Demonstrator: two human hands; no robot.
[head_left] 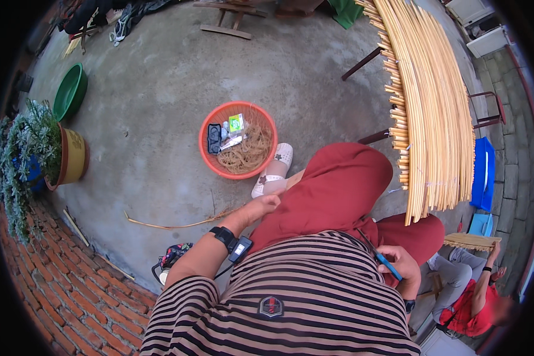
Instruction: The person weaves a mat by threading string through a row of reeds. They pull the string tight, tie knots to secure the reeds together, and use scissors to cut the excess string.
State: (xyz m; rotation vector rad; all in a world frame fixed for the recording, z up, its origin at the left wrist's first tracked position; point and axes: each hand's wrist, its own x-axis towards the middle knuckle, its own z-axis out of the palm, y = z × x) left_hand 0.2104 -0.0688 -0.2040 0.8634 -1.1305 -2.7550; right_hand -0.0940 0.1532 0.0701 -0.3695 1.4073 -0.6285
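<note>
My left hand is held over the floor beside my left knee, its fingers curled together. Whether something thin is pinched in them is too small to tell. Close to my lap, my right hand is closed around a blue-handled tool with a thin dark end pointing away from me. An orange-red plastic basket stands on the floor in front of me. It contains tangled tan fibre, a black case and a green-and-white packet. A dry pale stalk lies behind my left wrist.
A large mat of straw-coloured stalks lies raised on metal legs at my right. A person in red sits at lower right, holding a smaller stalk piece. At left are a potted plant, a green basin and brick paving.
</note>
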